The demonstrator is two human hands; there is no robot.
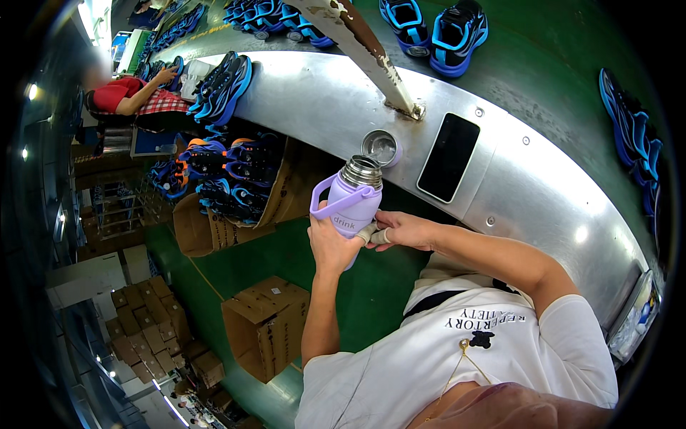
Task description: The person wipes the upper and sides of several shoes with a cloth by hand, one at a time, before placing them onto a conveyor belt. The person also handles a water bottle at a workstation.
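A light purple drink bottle [355,209] with a carry loop and an uncapped steel mouth stands upright in my left hand [334,247], whose fingers wrap round its lower body. Beside the bottle's base, my right hand [404,232] has its fingers bent together, meeting the left hand's fingertips. Pale wraps cover a finger or two where the hands meet; whatever the right fingers pinch there is hidden. Beyond the bottle, a round purple cup-like lid [383,148] rests hollow side up on the metal ledge [307,93]. To its right lies a phone [449,157] with a dark screen.
A chipped metal post [364,50] rises from the ledge. Blue-black shoes [457,36] sit on the green surface beyond. At left are a carton of shoes [286,189] and a co-worker in red [136,96]. An open carton [268,325] stands on the floor.
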